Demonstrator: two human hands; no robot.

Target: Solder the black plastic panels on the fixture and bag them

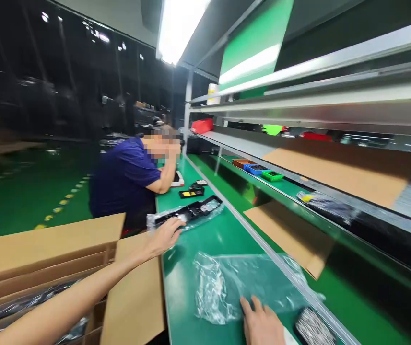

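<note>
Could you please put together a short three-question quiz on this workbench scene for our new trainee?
1. True or false: the left hand rests on the bagged black tray.
2. What lies under the fingertips of the right hand? A) a red bin B) a clear plastic bag C) a roll of tape
3. Fill in: the open cardboard box sits to the person's ____ side.

Key
1. True; it touches the tray's near end.
2. B, the clear plastic bag flat on the green bench.
3. Left.
</note>
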